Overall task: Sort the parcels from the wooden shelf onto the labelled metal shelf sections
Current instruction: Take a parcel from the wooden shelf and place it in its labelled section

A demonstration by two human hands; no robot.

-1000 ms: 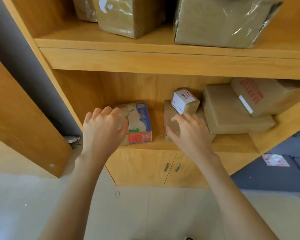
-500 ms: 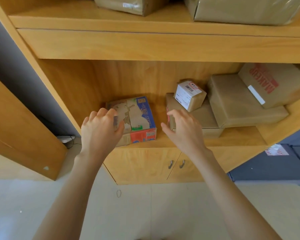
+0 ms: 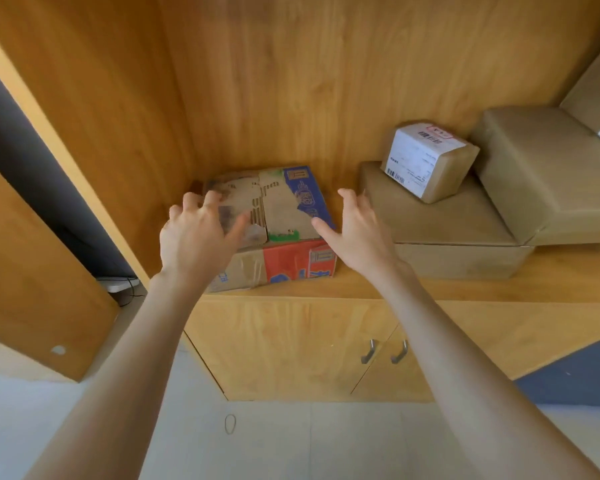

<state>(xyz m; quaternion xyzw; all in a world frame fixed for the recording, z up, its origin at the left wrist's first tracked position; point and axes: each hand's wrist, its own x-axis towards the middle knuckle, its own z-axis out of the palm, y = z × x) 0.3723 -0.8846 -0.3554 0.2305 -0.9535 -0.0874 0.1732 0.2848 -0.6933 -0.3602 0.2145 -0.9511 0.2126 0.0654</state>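
A worn cardboard parcel printed in blue, red and green [image 3: 284,216] lies flat on the wooden shelf [image 3: 361,284] near its left wall. My left hand [image 3: 198,237] hovers over the parcel's left end with fingers spread; touch cannot be told. My right hand [image 3: 355,237] is at the parcel's right side, fingers spread, thumb over its top right edge. Neither hand grips it.
Right of the parcel sits a flat brown box [image 3: 440,230] with a small white-labelled box [image 3: 430,161] on top. Further right a larger brown box [image 3: 548,174] lies. Cabinet doors with metal handles [image 3: 383,351] are below. A rubber band [image 3: 230,424] lies on the floor.
My view has moved closer and lower; the upper shelf is out of frame. Both hands have spread and reached further in, my right hand shifting from the flat brown box to the printed parcel's right side.
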